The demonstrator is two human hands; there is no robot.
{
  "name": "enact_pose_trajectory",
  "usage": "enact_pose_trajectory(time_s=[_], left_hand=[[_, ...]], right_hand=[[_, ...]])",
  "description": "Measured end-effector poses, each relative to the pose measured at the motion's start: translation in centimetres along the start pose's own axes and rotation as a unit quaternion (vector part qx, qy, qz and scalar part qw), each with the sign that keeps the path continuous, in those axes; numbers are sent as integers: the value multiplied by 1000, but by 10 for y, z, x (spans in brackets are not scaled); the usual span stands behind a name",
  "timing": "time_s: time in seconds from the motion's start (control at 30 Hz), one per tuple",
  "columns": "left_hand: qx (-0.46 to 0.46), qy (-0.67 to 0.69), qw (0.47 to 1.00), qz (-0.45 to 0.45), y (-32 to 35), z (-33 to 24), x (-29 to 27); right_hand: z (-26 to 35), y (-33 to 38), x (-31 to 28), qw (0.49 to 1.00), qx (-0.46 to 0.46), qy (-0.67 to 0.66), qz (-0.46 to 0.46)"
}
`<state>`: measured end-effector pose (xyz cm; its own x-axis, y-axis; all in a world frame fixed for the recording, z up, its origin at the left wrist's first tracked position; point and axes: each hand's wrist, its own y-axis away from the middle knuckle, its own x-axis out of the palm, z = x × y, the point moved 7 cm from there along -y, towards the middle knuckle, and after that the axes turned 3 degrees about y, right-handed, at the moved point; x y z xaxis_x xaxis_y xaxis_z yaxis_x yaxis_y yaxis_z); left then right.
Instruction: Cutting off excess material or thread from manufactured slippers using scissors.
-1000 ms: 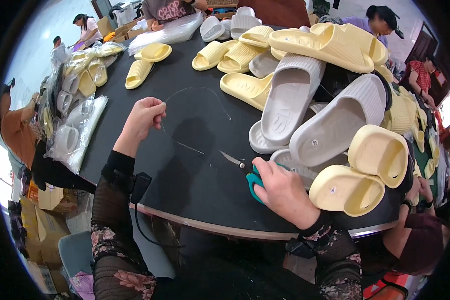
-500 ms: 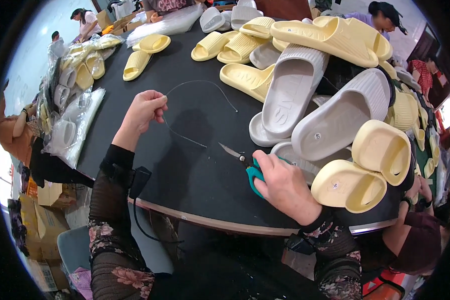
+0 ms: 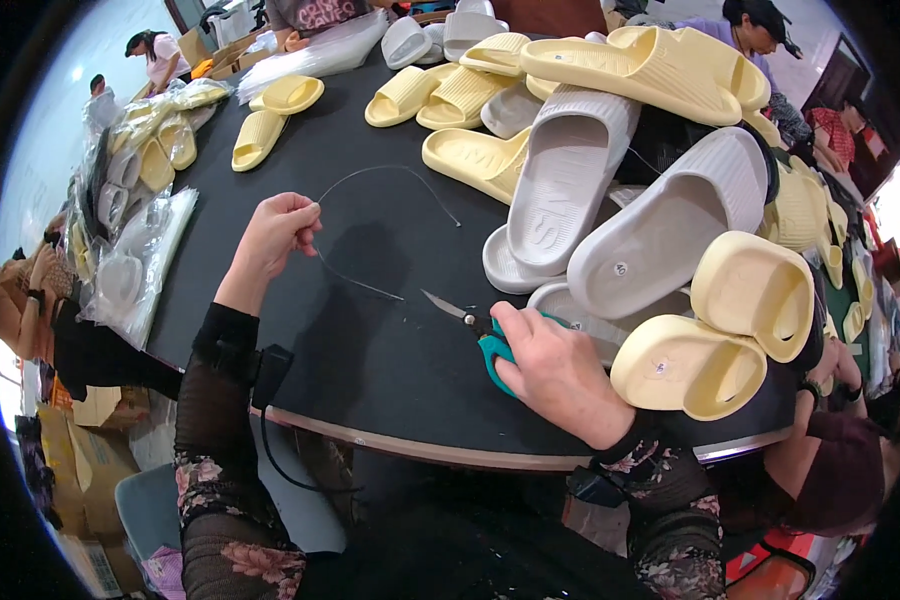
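- left hand [image 3: 275, 232] is raised over the black table [image 3: 270, 350], fingers pinched tight on one end of a thin grey cord [image 3: 370, 172]
- from the pinch, one run of cord arcs up and right over the tabletop; a second run drops down-right and ends just short of the scissor tips
- right hand [image 3: 555, 365] is closed round the teal handles of the scissors [image 3: 470, 325], resting on the table; blades point up-left, look barely parted, hard to tell
- key relation: the free cord end lies up-left of the blade tips, near but apart; the cord's line and the blade axis run almost in one line, not crossing
- right hand is much nearer that end than the left; left only holds the far end
- grey slide sandals [image 3: 570, 180] and yellow slide sandals [image 3: 710, 365] are heaped just right of the right hand, one grey sole touching the knuckle area
- bagged sandals [image 3: 135, 250] lie along the left table edge
- hidden: scissor handles mostly under the fingers; can't see whether the cord is one piece or two at the pinch; near table rim cut by forearms
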<state>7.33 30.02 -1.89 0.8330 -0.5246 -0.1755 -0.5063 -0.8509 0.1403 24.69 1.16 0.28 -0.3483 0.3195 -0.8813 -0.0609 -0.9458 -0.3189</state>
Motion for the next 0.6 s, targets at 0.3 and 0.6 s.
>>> enact_pose_trajectory(time_s=[0.3,0.6], left_hand=[[-6,6,1000,-4,4,5,1],[-17,17,1000,10,6,17,1]], right_hand=[[-1,1,1,1000,2,-2,1],[-1,1,2,1000,3,-7,16]])
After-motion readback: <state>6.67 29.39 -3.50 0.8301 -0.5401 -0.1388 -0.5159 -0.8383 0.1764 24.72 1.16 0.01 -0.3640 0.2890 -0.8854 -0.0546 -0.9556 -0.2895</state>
